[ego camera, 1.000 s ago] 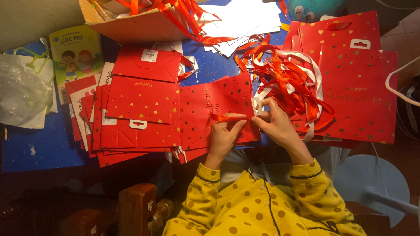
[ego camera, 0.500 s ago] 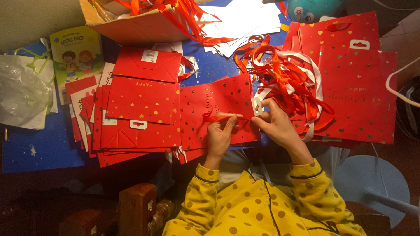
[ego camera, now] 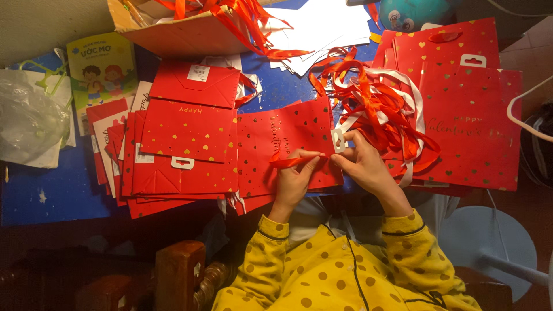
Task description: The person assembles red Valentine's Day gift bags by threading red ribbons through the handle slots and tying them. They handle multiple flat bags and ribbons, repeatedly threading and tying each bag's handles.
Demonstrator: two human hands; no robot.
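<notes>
Nearest, the left hand (ego camera: 294, 178) and right hand (ego camera: 363, 164) pinch a short red ribbon (ego camera: 294, 162) lying crosswise between them, left hand nearer its free end, over the flat red gift bag (ego camera: 282, 138), beyond which loose ribbons (ego camera: 374, 103) pile.

A blue bench (ego camera: 57, 190) carries flat red gift bags (ego camera: 184, 144) stacked toward its left, a larger red stack (ego camera: 472, 115) at the right edge, loose red and white ribbons (ego camera: 374, 103) between them, a cardboard box (ego camera: 178, 29) and white sheets (ego camera: 322, 29) along the far edge, a children's booklet (ego camera: 101, 66) and a clear plastic bag (ego camera: 29, 121) at the far left corner.
</notes>
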